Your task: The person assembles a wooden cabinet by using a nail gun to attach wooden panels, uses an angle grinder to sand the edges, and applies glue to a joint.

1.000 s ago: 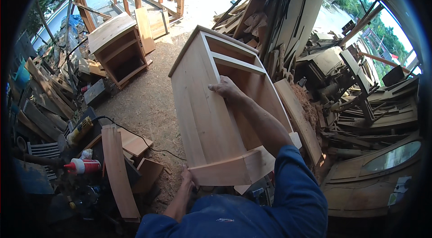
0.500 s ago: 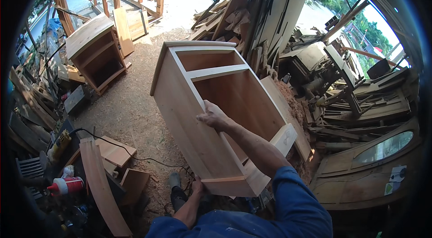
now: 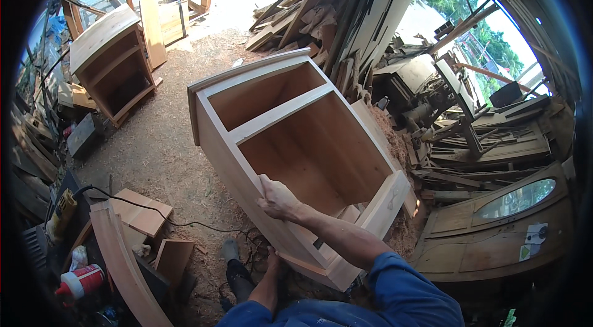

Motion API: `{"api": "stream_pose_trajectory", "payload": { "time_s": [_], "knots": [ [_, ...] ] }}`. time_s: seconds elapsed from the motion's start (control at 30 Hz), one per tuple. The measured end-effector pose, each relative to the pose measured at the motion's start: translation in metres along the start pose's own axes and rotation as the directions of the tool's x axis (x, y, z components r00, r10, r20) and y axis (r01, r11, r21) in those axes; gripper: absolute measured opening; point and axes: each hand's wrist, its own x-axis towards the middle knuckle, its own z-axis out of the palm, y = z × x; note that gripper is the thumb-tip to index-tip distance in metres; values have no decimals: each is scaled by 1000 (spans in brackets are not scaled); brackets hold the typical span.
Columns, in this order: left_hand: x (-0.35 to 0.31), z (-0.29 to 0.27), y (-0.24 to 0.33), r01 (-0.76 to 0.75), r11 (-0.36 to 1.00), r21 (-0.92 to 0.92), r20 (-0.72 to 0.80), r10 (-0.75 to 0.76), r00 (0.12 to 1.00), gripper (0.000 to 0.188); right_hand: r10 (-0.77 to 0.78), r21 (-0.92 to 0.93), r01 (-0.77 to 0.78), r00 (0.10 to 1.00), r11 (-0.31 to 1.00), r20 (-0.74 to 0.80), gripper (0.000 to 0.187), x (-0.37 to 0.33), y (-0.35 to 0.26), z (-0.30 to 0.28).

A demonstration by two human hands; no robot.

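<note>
A bare wooden cabinet [image 3: 231, 179] leans at a slant before me, its open front turned up toward me. A rail [image 3: 281, 113] divides the front into a smaller opening at the far end and a larger one nearer. My right hand [image 3: 278, 198] is closed round the left edge of the front frame, fingers curled over the board. Low down, my left hand [image 3: 272, 261] grips the cabinet's near bottom corner; part of its fingers is hidden beneath the wood. My right forearm crosses the cabinet's lower end.
A second small cabinet [image 3: 114, 61] stands far left. Near left are a curved board [image 3: 126, 265], a red-and-white bottle [image 3: 81, 282], a yellow-bodied power tool [image 3: 60, 213] and a black cord [image 3: 164, 211] along the shavings-covered floor. Stacked planks and an oval-glass door panel [image 3: 445, 243] lie right.
The cabinet has rolled so its open front faces up more and its left side shows less. Both hands keep hold of it. The whole view has shifted slightly.
</note>
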Motion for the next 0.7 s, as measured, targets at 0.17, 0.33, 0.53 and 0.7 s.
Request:
{"api": "stream_pose_trajectory", "payload": {
  "time_s": [0.17,0.33,0.53,0.7],
  "knots": [
    [-29,14,6,-48,987,153,-90,62,994,82,33,-47,-31,999,998,36,49,-3,1,22],
    [-16,-34,68,-704,707,64,4,705,709,73,11,-31,-11,1000,999,-14,36,-16,-18,27],
    [-139,15,302,-697,251,671,-485,860,-157,50,46,-83,-45,999,996,20,51,-15,-13,26],
    [-283,168,419,-456,-554,697,327,811,-485,44,79,-99,-87,994,991,-75,60,-29,-14,22]
  ]
}}
